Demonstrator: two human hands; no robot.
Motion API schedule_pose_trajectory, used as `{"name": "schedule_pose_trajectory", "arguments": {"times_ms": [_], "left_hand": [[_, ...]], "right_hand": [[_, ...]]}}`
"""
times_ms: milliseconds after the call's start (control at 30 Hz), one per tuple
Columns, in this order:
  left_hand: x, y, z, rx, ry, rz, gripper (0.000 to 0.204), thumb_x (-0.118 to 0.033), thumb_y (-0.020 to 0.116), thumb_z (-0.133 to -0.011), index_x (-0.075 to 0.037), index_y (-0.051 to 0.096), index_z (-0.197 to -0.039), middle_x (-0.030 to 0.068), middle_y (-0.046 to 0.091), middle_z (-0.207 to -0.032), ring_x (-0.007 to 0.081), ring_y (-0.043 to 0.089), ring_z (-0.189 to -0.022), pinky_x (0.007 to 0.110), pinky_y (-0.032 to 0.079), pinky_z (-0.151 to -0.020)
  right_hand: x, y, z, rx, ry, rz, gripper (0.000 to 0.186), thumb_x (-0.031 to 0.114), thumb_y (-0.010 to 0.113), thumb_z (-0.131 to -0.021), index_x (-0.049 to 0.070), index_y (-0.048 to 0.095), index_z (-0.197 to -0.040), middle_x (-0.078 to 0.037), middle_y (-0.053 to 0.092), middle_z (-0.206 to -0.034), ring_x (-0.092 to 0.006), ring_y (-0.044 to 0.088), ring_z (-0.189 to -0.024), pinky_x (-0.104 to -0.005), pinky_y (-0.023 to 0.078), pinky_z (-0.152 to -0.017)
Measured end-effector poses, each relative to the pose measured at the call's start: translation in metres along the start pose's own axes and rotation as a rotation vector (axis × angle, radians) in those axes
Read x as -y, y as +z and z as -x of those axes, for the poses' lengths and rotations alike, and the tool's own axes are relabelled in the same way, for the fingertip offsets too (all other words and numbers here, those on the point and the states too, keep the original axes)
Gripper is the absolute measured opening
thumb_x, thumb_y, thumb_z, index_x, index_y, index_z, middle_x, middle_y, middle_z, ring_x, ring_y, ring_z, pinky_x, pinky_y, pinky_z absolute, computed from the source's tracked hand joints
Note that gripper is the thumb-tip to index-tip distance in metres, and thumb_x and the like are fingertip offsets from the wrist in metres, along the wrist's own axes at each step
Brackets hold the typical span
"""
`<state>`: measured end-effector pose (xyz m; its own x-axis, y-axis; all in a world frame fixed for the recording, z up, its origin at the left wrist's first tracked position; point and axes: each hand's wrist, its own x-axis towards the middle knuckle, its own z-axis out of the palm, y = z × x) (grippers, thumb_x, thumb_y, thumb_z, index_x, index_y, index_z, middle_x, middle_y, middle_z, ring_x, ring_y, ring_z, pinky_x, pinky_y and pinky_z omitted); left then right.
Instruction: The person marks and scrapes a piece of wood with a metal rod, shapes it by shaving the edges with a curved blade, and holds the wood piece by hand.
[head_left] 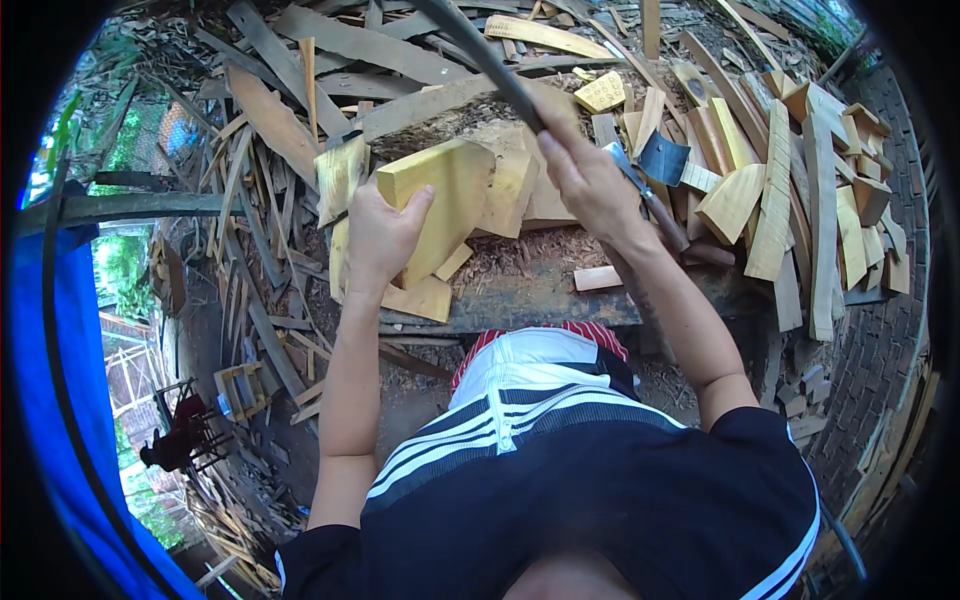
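My left hand [385,235] grips the left edge of a thick, pale yellow wooden piece [440,205], its thumb lying on the broad face. The piece stands tilted against rough wood on the workbench [540,285]. In my right hand [590,185], closed round its near end, is a long, dark, machete-like blade [485,62]. It is raised and slants up and away to the left; its far end runs out of view, and my hand hides the grip. More yellow wood blocks [508,195] lie just right of the held piece.
Right of my right hand lie a tool with a curved metal head [662,158] and a wooden-handled tool [660,215]. Cut wooden pieces [770,200] pile up at the right. Offcuts [280,130] heap at the left and far side. A blue sheet [60,370] hangs at the left.
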<state>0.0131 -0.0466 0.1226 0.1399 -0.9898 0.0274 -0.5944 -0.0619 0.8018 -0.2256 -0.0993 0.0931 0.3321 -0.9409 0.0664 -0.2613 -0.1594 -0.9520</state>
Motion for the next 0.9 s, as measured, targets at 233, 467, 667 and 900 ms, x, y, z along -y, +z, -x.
{"name": "schedule_pose_trajectory", "arguments": {"times_ms": [233, 467, 667, 900], "left_hand": [[-0.012, 0.003, 0.000, 0.019, 0.011, -0.138, 0.025, -0.015, 0.070, -0.079, 0.006, 0.068, -0.091, 0.0196, 0.071, -0.077, 0.0277, 0.072, -0.071, 0.035, 0.054, -0.064], [-0.017, 0.007, -0.008, 0.032, 0.070, -0.147, 0.024, -0.014, 0.069, -0.079, 0.005, 0.068, -0.094, 0.0193, 0.070, -0.077, 0.0282, 0.072, -0.071, 0.035, 0.054, -0.063], [-0.005, -0.007, -0.003, 0.079, 0.090, -0.137, 0.026, -0.013, 0.070, -0.080, 0.004, 0.068, -0.098, 0.0172, 0.071, -0.084, 0.0229, 0.070, -0.076, 0.032, 0.053, -0.069], [0.002, -0.015, -0.007, 0.155, 0.014, -0.111, 0.028, -0.014, 0.072, -0.081, 0.003, 0.068, -0.104, 0.0143, 0.073, -0.087, 0.0179, 0.070, -0.080, 0.030, 0.053, -0.072]], "right_hand": [[-0.042, 0.014, 0.009, 0.195, 0.254, 0.163, 0.046, 0.026, 0.042, -0.100, 0.022, 0.039, -0.146, -0.028, 0.065, -0.095, -0.0413, 0.064, -0.094, -0.0465, 0.049, -0.082], [-0.084, 0.010, 0.012, 0.242, 0.195, 0.149, 0.048, 0.026, 0.040, -0.102, 0.026, 0.035, -0.149, -0.019, 0.059, -0.126, -0.0352, 0.058, -0.114, -0.0416, 0.045, -0.097], [0.002, -0.010, -0.003, -0.024, -0.037, -0.058, 0.047, 0.023, 0.043, -0.100, 0.025, 0.039, -0.147, -0.021, 0.063, -0.076, -0.0320, 0.062, -0.064, -0.0411, 0.048, -0.066], [-0.107, 0.025, 0.032, 0.116, 0.166, 0.092, 0.046, 0.024, 0.042, -0.100, 0.023, 0.039, -0.146, -0.027, 0.065, -0.100, -0.0412, 0.065, -0.091, -0.0479, 0.048, -0.079]]}}
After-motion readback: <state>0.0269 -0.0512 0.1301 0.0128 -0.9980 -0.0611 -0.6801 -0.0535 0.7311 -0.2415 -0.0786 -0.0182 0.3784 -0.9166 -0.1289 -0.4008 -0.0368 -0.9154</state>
